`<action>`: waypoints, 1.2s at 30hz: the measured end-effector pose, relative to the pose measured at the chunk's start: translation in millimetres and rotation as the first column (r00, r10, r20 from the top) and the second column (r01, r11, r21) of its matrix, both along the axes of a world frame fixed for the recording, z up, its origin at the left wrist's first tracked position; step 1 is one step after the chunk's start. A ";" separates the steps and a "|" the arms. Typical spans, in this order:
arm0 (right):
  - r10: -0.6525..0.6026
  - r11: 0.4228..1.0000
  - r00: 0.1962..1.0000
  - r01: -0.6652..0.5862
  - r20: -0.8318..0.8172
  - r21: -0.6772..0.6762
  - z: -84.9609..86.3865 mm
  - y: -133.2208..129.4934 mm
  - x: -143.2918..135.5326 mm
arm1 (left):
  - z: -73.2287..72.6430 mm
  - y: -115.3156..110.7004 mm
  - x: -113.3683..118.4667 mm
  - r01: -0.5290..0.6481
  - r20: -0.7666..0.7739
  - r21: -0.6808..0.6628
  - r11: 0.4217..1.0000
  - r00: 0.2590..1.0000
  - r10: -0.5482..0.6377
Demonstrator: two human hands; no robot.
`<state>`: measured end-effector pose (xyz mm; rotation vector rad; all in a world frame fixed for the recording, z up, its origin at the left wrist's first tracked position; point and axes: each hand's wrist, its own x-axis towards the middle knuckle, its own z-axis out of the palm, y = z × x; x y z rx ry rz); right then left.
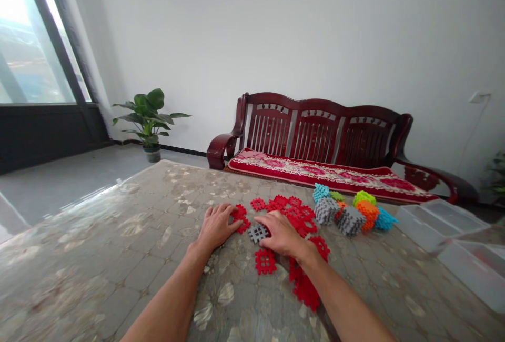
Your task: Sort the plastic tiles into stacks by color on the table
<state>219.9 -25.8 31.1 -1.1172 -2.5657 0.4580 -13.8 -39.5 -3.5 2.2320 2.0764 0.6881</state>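
Observation:
My left hand (218,226) is curled with its thumb and fingers around red interlocking plastic tiles (242,218) with notched edges. My right hand (279,231) has its thumb and fingers closed at the right edge of a flat grey interlocking tile (258,233) with square holes. Just below that tile lies a single red tile (265,261). A spread of red tiles (303,218) covers the table behind my right hand, and more red tiles (306,289) lie partly hidden under my right forearm.
Stacked tiles in grey (351,221), orange (367,214), blue (385,219) and green (364,198) stand at the back right. Clear plastic boxes (471,265) sit at the right of the patterned table (130,258). Beyond are a wooden bench (315,131) and a potted plant (150,116).

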 end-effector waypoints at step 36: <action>-0.650 0.662 0.693 0.718 -0.312 0.214 14.7 31.4 242.7 | -4.1 8.0 -8.8 0.019 -0.072 -0.022 1.000 0.997 -0.020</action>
